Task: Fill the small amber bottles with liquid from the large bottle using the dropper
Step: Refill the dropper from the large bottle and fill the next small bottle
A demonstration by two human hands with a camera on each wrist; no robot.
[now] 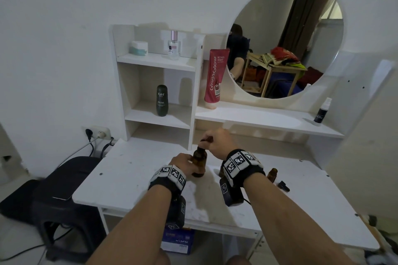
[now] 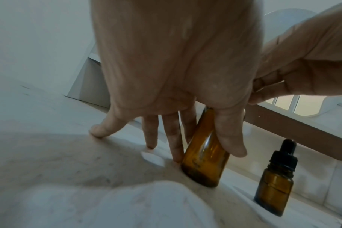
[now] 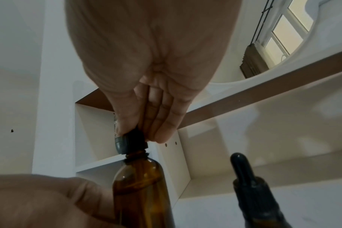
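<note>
Your left hand (image 1: 180, 162) grips the large amber bottle (image 1: 199, 162) mid-body; smooth glass, slippery, breakable. Right hand (image 1: 217, 143) pinches its dropper cap (image 3: 134, 138) at the ribbed collar; keep both holds firm.

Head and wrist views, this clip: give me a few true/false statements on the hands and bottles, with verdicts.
1. The left hand grips the large amber bottle standing on the white desk. True.
2. The right hand rests flat on the desk. False: it pinches the black dropper cap above the bottle's neck.
3. A small amber bottle with a dropper cap stands capped beside the large one. True.
4. The large bottle lies on its side. False: it stands roughly upright.
</note>
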